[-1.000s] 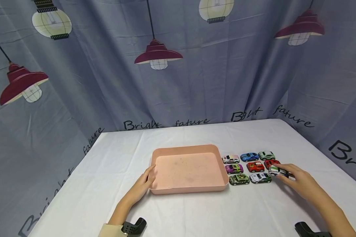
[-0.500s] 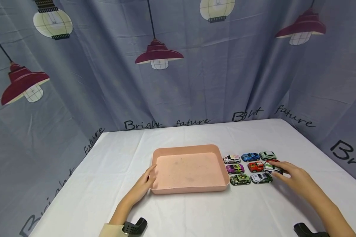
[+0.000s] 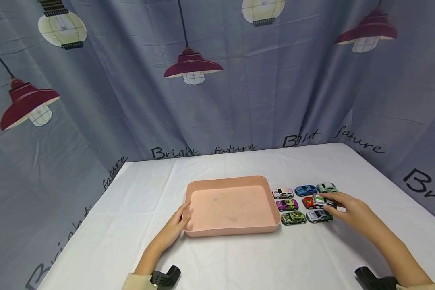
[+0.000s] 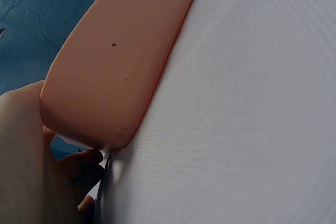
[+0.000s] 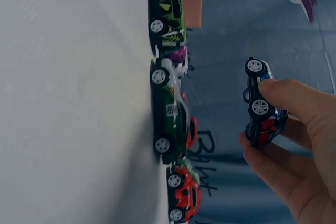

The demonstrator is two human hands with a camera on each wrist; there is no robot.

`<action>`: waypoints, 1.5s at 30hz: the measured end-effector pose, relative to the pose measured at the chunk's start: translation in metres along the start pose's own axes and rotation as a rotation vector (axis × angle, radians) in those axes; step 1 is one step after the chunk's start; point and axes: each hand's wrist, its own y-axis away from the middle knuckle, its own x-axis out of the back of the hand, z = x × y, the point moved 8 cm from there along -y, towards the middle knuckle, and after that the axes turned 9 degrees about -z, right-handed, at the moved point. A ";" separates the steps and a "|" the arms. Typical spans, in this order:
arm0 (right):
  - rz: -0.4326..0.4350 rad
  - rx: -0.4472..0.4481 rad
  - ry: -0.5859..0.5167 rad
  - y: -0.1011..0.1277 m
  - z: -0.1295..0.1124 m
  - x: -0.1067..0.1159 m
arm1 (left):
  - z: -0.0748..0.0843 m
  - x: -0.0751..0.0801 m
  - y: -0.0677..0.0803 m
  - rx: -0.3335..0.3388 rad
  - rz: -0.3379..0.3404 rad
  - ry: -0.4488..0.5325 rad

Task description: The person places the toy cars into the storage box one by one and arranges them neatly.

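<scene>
My right hand (image 3: 353, 211) pinches a white and green toy car (image 3: 322, 201) between thumb and fingers. In the right wrist view, this toy car (image 5: 255, 124) hangs clear of the table, wheels showing. Below it in the head view is a red toy car (image 3: 307, 202), partly covered; another red toy car (image 5: 184, 195) is hidden there but shows in the right wrist view. My left hand (image 3: 172, 228) grips the left side of a shallow pink tray (image 3: 232, 232). The left wrist view shows fingers at the end of the tray wall (image 4: 105, 72).
Toy cars stand in short rows right of the tray: white (image 3: 282, 193), blue (image 3: 305, 190), pale green (image 3: 326, 187), purple (image 3: 287, 205), camouflage green (image 3: 293, 218) and white-and-green (image 3: 319, 216). A white cloth (image 3: 239, 262) covers the table; a grey-blue curtain (image 3: 217, 112) hangs behind.
My right hand has carried the white and green car leftward and slightly up, from beside the rows to above the red cars. My left hand and the tray stay put.
</scene>
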 end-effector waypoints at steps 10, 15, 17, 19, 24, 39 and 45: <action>-0.065 0.038 0.041 -0.015 -0.023 -0.001 | -0.001 -0.001 -0.001 -0.001 -0.007 -0.008; -0.126 0.037 0.045 -0.023 -0.036 -0.006 | -0.001 -0.001 0.001 0.006 -0.008 -0.017; -0.134 0.052 0.045 -0.025 -0.041 -0.007 | -0.001 -0.001 0.001 0.008 -0.010 -0.019; -0.137 0.071 0.047 -0.027 -0.047 -0.008 | -0.001 -0.001 0.001 0.009 -0.013 -0.019; -0.129 0.106 0.040 -0.033 -0.058 -0.011 | -0.001 -0.001 0.000 0.004 -0.015 -0.024; -0.158 0.171 0.004 -0.052 -0.093 -0.033 | -0.003 -0.001 0.001 0.008 -0.008 -0.016; -0.168 0.208 -0.010 -0.060 -0.111 -0.044 | -0.003 -0.001 0.000 0.007 -0.004 -0.024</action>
